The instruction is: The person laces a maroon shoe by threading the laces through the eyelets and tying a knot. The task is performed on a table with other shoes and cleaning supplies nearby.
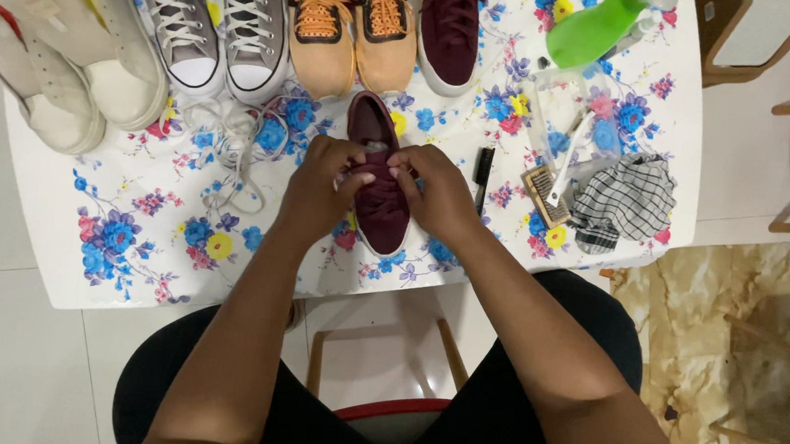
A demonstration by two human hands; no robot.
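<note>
Both hands, the left hand point(322, 184) and the right hand point(439, 193), pinch the dark laces of a maroon suede low-top sneaker point(379, 188) with closed fingers; it lies toe toward the person on the flower-patterned bench point(134, 241). Just left of the sneaker lie loose white laces point(233, 146), just right a slim black brush point(485, 173). A sharp tug could jerk the sneaker sideways and knock the brush off the bench.

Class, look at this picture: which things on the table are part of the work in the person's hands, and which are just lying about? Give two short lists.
In hand: left hand; right hand; maroon shoe, both hands at its laces.

Lying about: second maroon shoe; tan shoes; grey sneakers; white sneakers; loose white laces; green spray bottle; brush; checked cloth.
</note>
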